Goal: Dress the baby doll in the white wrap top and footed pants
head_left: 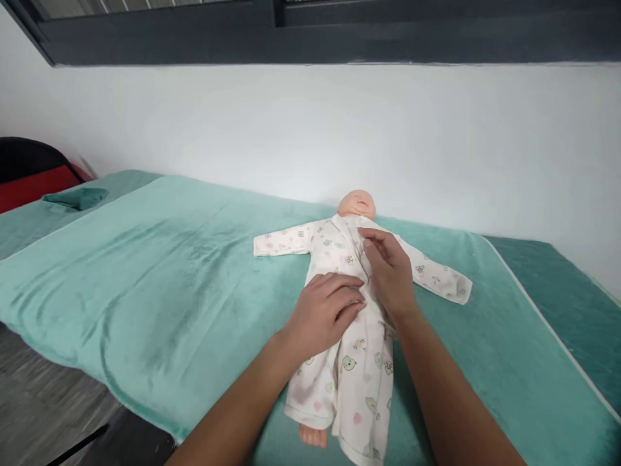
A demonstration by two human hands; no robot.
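Observation:
A baby doll (358, 203) lies on its back, dressed in a white printed shirt (330, 249) and matching trousers (361, 382). Both sleeves stretch out sideways, and one bare foot (313, 435) shows below a trouser leg. My left hand (327, 310) rests over the doll's belly, its fingers laid across the shirt and slightly bent. At the chest, my right hand (391, 268) has its thumb and fingers drawn together on the shirt front near the overlapping edge. The fingertips partly hide the cloth there.
Light green plush cloth (160, 272) covers the table, with darker green cloth (557, 285) at its right end. A folded dark green cloth (77, 199) lies far left, near a red and black object (36, 175). Behind stands a white wall (291, 129) below a dark window frame (315, 39).

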